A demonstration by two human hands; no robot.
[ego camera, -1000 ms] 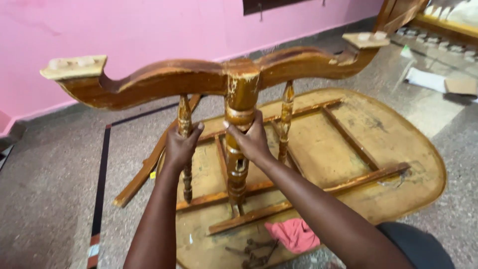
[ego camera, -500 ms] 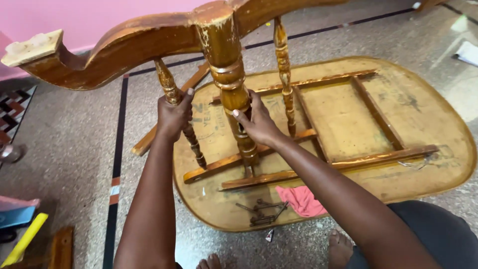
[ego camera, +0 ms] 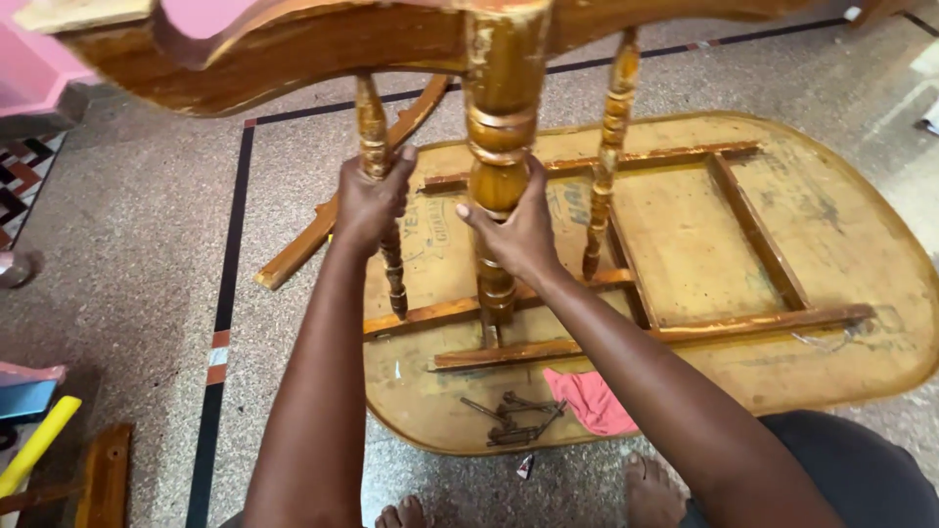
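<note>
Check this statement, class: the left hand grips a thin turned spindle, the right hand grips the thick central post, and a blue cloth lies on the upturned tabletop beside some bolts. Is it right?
One detail is wrong. The head view shows the cloth is pink, not blue. The rest stands: left hand on the thin spindle, right hand on the central post, bolts on the upturned tabletop.

narrow gaps between turned spindles (ego camera: 611, 147), curved foot (ego camera: 293, 44) overhead

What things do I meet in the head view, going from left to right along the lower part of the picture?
Yellow stick → wooden piece on the floor → black floor stripe → left forearm → pile of dark screws → pink cloth → right forearm.
</note>
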